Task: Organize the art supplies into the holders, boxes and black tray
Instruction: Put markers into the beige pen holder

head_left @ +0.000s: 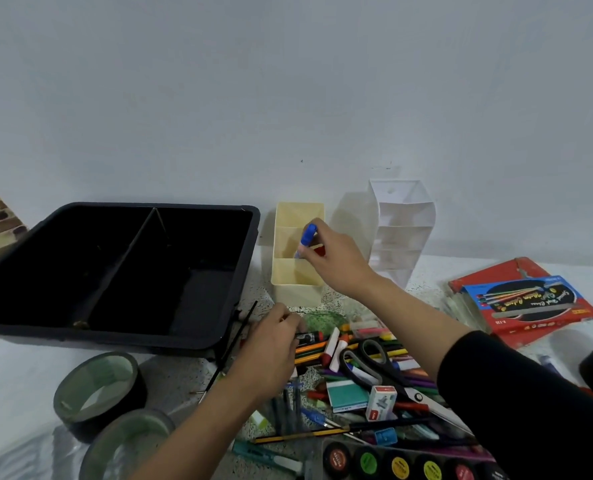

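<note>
My right hand (335, 259) holds a blue-capped marker (306, 239) upright over the middle compartment of the cream holder (297, 282); a red cap shows beside my fingers. My left hand (271, 351) rests on the pile of pens, crayons and markers (368, 372), fingers curled on a dark marker (307, 337). The black tray (122, 271) with a diagonal divider lies at the left. A white tiered holder (397, 230) stands against the wall.
Black-handled scissors (385, 372), a staples box (381, 402) and a paint palette (399, 462) lie near the front. Two tape rolls (97, 393) sit at the lower left. Red and blue boxes (527, 303) lie at the right. A thin black brush (234, 341) lies by the tray.
</note>
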Demonstrator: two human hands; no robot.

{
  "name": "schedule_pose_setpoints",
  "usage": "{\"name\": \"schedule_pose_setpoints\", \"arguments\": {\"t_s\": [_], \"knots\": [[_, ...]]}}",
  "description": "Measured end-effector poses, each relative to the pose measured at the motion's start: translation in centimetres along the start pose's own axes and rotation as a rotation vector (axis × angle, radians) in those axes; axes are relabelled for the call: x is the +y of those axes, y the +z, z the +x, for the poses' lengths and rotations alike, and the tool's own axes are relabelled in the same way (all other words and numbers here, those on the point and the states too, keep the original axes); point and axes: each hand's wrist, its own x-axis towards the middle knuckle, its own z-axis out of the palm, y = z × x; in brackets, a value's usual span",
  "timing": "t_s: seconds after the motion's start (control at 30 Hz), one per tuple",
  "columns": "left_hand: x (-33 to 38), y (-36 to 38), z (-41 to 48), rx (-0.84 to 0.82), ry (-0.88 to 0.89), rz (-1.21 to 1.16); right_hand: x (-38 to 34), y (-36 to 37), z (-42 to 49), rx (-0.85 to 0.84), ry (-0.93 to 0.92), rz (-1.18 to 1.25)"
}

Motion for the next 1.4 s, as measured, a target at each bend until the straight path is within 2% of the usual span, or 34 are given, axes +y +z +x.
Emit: {"name": "schedule_pose_setpoints", "arguments": {"t_s": [0.1, 0.17, 0.3, 0.43, 0.57, 0.73, 0.87, 0.93, 1.07, 1.2, 1.23, 1.3, 1.4], "knots": [[0.0, -0.2, 0.3, -0.104, 0.036, 0.104, 0.0, 0.1, 0.0, -0.032, -0.007, -0.055], [0.4, -0.5, 0.2, -0.093, 0.078, 0.129, -0.3, 0.1, 0.0, -0.033, -0.029, -0.073], [2.4, -2.4, -0.5, 0.194, 0.181, -0.057, 0.0, -0.1, -0.2, -0.021, -0.038, -0.055], [4.7, -7.2, 0.7, 0.533, 0.185, -0.266, 0.9, -0.4, -0.4, -0.033, -0.049, -0.076], [4.5, -10.8, 4.6, 0.721, 0.154, -0.351, 1.3, -0.7, -0.7, -0.034, -0.084, -0.14], [3.4, -8.1, 7.3, 0.632, 0.093, -0.364, 1.7, -0.7, -1.0, -0.027, -0.13, -0.163], [1.6, -5.3, 8.2, 0.403, 0.018, -0.207, 1.5, -0.8, -1.4, 0.011, -0.117, -0.12], [0.9, -5.0, 8.2, 0.342, -0.035, -0.187, 1.2, -0.9, -1.9, 0.042, -0.114, -0.103], [1.2, -6.5, 7.4, 0.339, -0.036, -0.235, 0.9, -0.6, -3.7, 0.119, -0.116, -0.036], [0.2, -9.4, 4.9, 0.322, 0.0, -0.122, 0.0, -0.5, -6.5, 0.237, -0.223, -0.121], [-0.4, -9.8, 4.0, 0.304, 0.008, -0.087, -0.3, -0.3, -7.2, 0.192, -0.25, -0.151], [-1.3, -10.0, 2.4, 0.278, 0.032, -0.062, -1.1, 0.6, -8.0, -0.006, -0.276, -0.203], [-1.9, -9.3, 1.2, 0.312, 0.077, -0.06, -1.4, 3.4, -7.5, -0.243, -0.302, -0.358]]}}
